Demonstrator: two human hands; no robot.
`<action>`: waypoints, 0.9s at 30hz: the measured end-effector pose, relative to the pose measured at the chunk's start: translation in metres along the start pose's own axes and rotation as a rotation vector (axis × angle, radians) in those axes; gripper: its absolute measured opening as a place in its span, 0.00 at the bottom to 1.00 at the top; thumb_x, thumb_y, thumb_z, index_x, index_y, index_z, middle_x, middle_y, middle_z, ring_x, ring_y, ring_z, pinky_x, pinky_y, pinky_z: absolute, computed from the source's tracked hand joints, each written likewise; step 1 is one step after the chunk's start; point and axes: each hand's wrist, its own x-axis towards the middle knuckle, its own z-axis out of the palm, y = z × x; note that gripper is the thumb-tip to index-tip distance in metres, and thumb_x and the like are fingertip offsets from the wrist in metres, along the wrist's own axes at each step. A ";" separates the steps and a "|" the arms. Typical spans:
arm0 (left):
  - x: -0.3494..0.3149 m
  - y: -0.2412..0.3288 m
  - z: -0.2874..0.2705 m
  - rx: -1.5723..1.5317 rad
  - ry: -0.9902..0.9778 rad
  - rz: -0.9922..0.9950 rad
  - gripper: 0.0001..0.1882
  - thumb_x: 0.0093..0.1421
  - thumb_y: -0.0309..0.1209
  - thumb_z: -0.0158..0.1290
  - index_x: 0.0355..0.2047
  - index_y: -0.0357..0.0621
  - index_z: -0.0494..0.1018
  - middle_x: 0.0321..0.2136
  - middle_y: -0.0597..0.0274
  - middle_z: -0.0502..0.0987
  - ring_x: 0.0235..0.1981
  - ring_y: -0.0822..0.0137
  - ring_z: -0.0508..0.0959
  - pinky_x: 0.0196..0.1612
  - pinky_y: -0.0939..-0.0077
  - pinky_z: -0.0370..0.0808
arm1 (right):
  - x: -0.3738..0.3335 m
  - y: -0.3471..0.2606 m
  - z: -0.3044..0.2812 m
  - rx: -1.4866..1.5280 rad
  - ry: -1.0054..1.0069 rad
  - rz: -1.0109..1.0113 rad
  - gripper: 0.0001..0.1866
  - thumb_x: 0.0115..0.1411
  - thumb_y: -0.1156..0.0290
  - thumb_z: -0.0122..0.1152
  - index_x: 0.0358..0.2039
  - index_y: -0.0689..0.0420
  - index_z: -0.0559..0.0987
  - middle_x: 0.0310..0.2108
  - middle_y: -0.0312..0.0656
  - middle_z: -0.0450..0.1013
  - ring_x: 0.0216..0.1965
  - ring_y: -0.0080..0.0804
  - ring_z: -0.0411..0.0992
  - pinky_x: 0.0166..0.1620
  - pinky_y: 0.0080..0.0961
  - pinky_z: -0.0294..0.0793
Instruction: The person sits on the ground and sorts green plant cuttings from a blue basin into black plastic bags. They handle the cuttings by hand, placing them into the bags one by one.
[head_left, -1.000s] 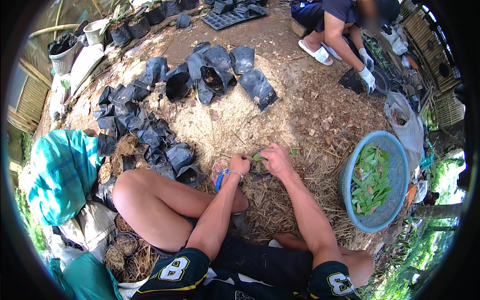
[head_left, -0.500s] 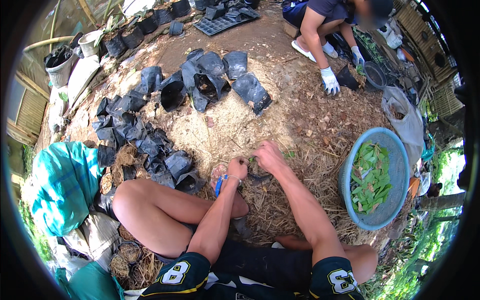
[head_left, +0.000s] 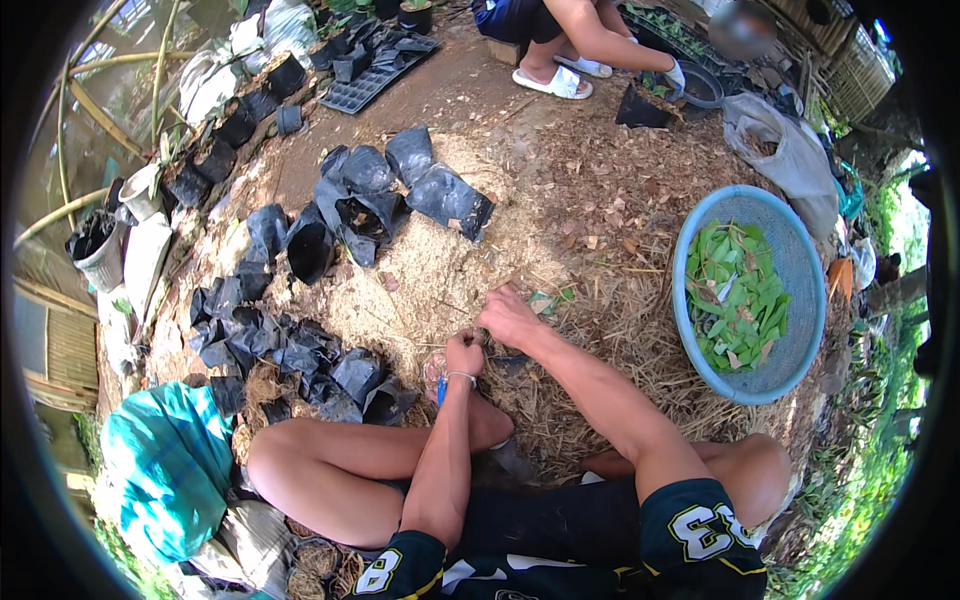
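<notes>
Left hand (head_left: 464, 355) fisted, contents hidden. Right hand (head_left: 507, 318) curled, pressing pale straw-and-husk mound (head_left: 420, 290) on ground; grasp unclear. Black plastic nursery bags (head_left: 300, 350) at mound's left edge, within reach for filling.

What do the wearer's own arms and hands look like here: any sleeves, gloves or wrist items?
Both forearms are bare, with no sleeves and no gloves. The left hand has a thin pale band around the wrist, with something small and blue just beside it. The right hand and its wrist show nothing worn.
</notes>
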 end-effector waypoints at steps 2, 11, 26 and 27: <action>0.000 0.000 -0.001 -0.012 -0.002 -0.018 0.10 0.63 0.31 0.61 0.35 0.34 0.83 0.27 0.52 0.84 0.28 0.65 0.82 0.37 0.66 0.78 | -0.001 -0.002 0.000 0.004 0.045 0.003 0.09 0.54 0.75 0.60 0.30 0.53 0.88 0.35 0.45 0.81 0.49 0.42 0.75 0.61 0.39 0.66; -0.001 0.000 -0.002 -0.050 -0.021 0.010 0.08 0.63 0.28 0.59 0.35 0.34 0.81 0.26 0.57 0.83 0.28 0.70 0.79 0.36 0.71 0.76 | -0.002 0.008 -0.002 0.029 0.121 -0.061 0.08 0.54 0.75 0.61 0.28 0.50 0.87 0.31 0.39 0.82 0.46 0.38 0.76 0.57 0.38 0.68; 0.002 -0.009 -0.004 -0.187 -0.081 -0.009 0.04 0.62 0.25 0.59 0.34 0.36 0.78 0.26 0.63 0.79 0.25 0.73 0.75 0.29 0.75 0.73 | -0.014 0.014 -0.039 0.293 0.066 0.042 0.22 0.54 0.78 0.65 0.51 0.52 0.84 0.49 0.43 0.80 0.54 0.41 0.76 0.59 0.41 0.74; 0.000 -0.008 -0.004 -0.232 -0.099 -0.041 0.04 0.63 0.25 0.59 0.36 0.37 0.76 0.25 0.65 0.78 0.24 0.73 0.74 0.26 0.76 0.71 | -0.018 0.016 -0.048 0.340 0.051 0.118 0.25 0.55 0.77 0.65 0.55 0.52 0.82 0.53 0.43 0.78 0.57 0.39 0.75 0.61 0.41 0.73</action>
